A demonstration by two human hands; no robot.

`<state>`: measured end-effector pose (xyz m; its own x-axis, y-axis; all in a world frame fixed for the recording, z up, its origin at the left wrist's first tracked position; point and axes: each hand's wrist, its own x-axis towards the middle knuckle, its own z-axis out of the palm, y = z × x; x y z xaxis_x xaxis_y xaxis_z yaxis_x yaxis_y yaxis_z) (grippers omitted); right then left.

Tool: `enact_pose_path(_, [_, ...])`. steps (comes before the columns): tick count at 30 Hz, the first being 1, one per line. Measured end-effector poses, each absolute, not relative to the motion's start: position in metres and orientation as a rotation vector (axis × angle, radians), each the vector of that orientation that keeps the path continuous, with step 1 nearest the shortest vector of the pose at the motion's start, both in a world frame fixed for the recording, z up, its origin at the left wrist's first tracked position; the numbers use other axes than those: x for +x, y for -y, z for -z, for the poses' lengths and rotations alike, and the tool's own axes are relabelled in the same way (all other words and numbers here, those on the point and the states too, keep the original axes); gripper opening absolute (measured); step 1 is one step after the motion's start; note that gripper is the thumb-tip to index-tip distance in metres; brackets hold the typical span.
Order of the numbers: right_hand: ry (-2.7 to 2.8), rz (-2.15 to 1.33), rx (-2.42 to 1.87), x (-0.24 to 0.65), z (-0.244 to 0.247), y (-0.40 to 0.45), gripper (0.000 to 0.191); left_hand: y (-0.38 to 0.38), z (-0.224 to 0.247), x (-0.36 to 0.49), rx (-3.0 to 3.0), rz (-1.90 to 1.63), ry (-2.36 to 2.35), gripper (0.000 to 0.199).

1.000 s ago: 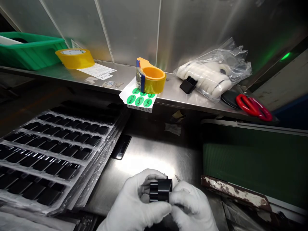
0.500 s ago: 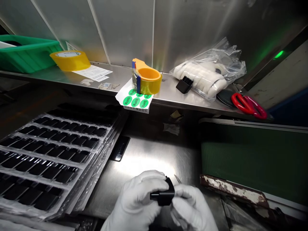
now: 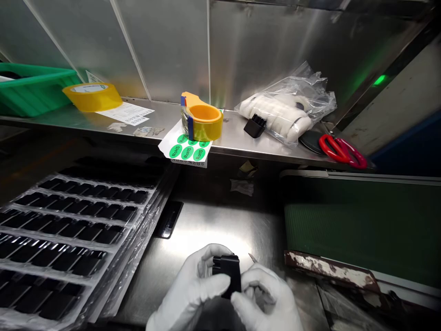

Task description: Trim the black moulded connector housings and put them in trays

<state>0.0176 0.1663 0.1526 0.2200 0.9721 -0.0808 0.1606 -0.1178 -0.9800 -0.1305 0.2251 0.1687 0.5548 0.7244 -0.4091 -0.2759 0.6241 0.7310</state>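
Note:
Both my hands wear white gloves and meet low at the centre of the view. My left hand and my right hand together hold a small black plastic part, now standing on end between the fingers. A thin metal blade tip pokes out just above my right hand. To the left lies a stack of clear trays filled with several rows of black parts.
A steel shelf at the back carries a green bin, a yellow tape roll, an orange tape dispenser on a green RoHS sticker sheet, bagged white gloves, and red scissors. A green conveyor belt runs at the right.
My hands have turned the black part from lying sideways to standing on end. The view has shifted, so the shelf items sit further left.

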Motion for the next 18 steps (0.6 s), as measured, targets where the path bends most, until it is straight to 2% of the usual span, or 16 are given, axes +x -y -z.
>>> enact_pose_path(1, [1.148,-0.913,-1.521,0.018,-0.149,-0.164,0.036,-0.224,-0.163,-0.131,0.573,-0.637,-0.657,0.022])
enact_pose_path(4, [1.212,-0.764,-1.522,0.019,-0.140,-0.160,0.093,-0.217,-0.149,-0.128,0.300,-0.633,-0.479,0.019])
enact_pose_path(5, [1.232,-0.805,-1.504,0.019,-0.138,-0.160,0.100,-0.214,-0.145,-0.126,0.243,-0.638,-0.456,0.019])
enact_pose_path(9, [1.227,-0.964,-1.388,0.017,-0.138,-0.159,0.100,-0.207,-0.138,-0.115,0.159,-0.572,-0.369,0.020])
enact_pose_path(14, [1.218,-0.911,-1.383,0.017,-0.141,-0.158,0.106,-0.203,-0.142,-0.106,0.151,-0.538,-0.320,0.023])
enact_pose_path(18, [1.363,-0.698,-1.211,0.025,-0.137,-0.161,0.089,-0.199,-0.153,-0.107,0.291,-0.639,-0.393,0.027])
